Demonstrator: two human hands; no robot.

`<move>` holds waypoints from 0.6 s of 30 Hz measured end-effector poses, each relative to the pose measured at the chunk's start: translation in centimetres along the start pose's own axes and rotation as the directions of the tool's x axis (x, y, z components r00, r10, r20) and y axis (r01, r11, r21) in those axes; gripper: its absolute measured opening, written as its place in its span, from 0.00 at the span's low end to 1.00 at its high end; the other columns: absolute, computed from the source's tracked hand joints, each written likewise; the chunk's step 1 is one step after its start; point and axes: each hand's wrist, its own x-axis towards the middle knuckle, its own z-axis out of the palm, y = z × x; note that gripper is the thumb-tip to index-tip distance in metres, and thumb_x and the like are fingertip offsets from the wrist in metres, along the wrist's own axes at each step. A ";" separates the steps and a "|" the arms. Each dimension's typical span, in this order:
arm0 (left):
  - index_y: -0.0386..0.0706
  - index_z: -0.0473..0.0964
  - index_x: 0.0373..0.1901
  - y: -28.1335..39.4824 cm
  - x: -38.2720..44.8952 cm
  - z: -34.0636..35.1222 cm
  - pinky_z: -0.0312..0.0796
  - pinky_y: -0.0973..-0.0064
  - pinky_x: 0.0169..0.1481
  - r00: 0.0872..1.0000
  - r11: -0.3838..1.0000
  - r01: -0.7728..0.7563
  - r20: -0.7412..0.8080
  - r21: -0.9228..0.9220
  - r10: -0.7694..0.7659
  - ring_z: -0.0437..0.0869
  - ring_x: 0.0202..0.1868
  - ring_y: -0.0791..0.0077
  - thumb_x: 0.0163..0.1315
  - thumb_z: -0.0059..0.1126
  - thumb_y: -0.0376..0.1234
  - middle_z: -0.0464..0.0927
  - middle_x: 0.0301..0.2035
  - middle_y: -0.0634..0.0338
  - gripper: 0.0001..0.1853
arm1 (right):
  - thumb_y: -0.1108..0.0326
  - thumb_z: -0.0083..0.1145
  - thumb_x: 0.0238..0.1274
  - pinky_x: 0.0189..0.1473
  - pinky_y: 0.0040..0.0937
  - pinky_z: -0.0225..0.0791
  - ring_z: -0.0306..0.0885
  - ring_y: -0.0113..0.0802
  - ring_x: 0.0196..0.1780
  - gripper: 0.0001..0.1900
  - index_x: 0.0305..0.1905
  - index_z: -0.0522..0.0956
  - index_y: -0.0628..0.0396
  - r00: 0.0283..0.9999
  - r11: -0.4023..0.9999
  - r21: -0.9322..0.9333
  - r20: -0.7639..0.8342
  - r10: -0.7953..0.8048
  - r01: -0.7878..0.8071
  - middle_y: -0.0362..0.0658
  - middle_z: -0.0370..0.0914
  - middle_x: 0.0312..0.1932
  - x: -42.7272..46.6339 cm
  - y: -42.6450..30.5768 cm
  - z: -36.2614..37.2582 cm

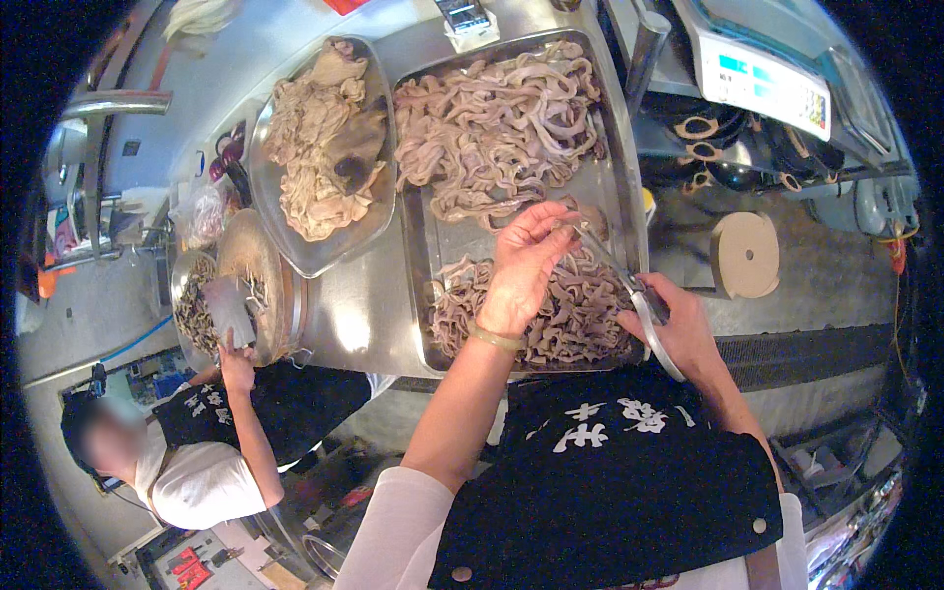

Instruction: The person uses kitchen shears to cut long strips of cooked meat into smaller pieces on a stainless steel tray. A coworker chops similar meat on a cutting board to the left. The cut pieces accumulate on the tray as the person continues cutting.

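Observation:
My left hand (527,254) pinches a small piece of intestine, mostly hidden by the fingers, above the middle of a large steel tray (450,240). My right hand (678,324) is around the handles of a pair of scissors (627,274). Their blades point up and left, with the tips beside my left fingertips. How far apart the blades stand is hard to tell. Long, pale intestines (509,118) lie heaped in the tray's far half. Short cut pieces (582,313) cover its near end, partly hidden under my left forearm.
Left of the tray stands a clear tub (324,258) of pale tripe. A co-worker's hand (237,365) holds a cleaver (230,310) on a round chopping block (247,243), beside a bowl of cut strips (193,295). A phone (464,15) and digital scale (763,81) are farther back.

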 end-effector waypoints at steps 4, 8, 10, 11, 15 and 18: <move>0.38 0.77 0.49 0.1 -0.4 -0.2 0.79 0.73 0.50 1.000 0.999 -0.005 0.028 0.048 0.003 0.84 0.41 0.74 0.62 0.58 0.18 0.83 0.42 0.57 0.15 | 0.54 0.73 0.48 0.39 0.38 0.74 0.82 0.42 0.33 0.28 0.52 0.79 0.58 1.000 0.999 -0.030 -0.015 -0.025 0.025 0.52 0.84 0.34 -0.3 -0.1 -0.1; 0.38 0.78 0.48 -0.1 -0.6 -0.5 0.79 0.75 0.47 0.999 0.995 -0.031 0.033 0.098 0.028 0.84 0.39 0.75 0.61 0.57 0.18 0.82 0.38 0.60 0.14 | 0.54 0.73 0.48 0.39 0.38 0.74 0.82 0.42 0.33 0.27 0.52 0.79 0.58 0.998 0.996 -0.055 -0.017 -0.066 0.065 0.52 0.84 0.34 -0.4 0.1 0.0; 0.38 0.78 0.47 -0.1 -0.6 -0.6 0.79 0.75 0.46 0.998 0.992 -0.034 0.052 0.119 0.028 0.83 0.38 0.76 0.62 0.57 0.18 0.82 0.37 0.61 0.13 | 0.54 0.73 0.48 0.39 0.39 0.75 0.82 0.43 0.33 0.27 0.52 0.79 0.58 0.999 0.998 -0.039 0.008 -0.051 0.052 0.52 0.84 0.34 -0.4 0.1 -0.1; 0.38 0.78 0.47 0.0 -0.6 -0.7 0.80 0.75 0.45 0.996 0.991 -0.040 0.082 0.129 0.029 0.83 0.38 0.76 0.62 0.58 0.19 0.82 0.36 0.61 0.12 | 0.54 0.73 0.49 0.39 0.39 0.75 0.83 0.43 0.33 0.27 0.52 0.79 0.59 0.999 0.999 -0.022 0.033 -0.026 0.027 0.52 0.84 0.35 -0.4 0.1 -0.3; 0.38 0.78 0.46 0.1 -0.8 -0.8 0.80 0.74 0.43 0.997 0.991 0.043 0.051 0.124 -0.050 0.81 0.36 0.78 0.65 0.60 0.24 0.81 0.36 0.62 0.09 | 0.55 0.73 0.48 0.40 0.39 0.75 0.83 0.45 0.34 0.27 0.52 0.79 0.58 0.999 0.996 -0.072 0.011 -0.042 0.043 0.52 0.84 0.36 -0.5 -0.3 -0.4; 0.39 0.78 0.45 -0.1 -1.0 -0.5 0.80 0.73 0.42 0.999 0.995 0.049 0.008 0.084 -0.050 0.80 0.36 0.80 0.68 0.60 0.29 0.80 0.36 0.65 0.07 | 0.60 0.73 0.48 0.42 0.34 0.73 0.80 0.37 0.36 0.26 0.53 0.78 0.57 0.998 0.998 -0.054 0.053 0.021 -0.018 0.48 0.83 0.35 -0.7 -0.5 -0.7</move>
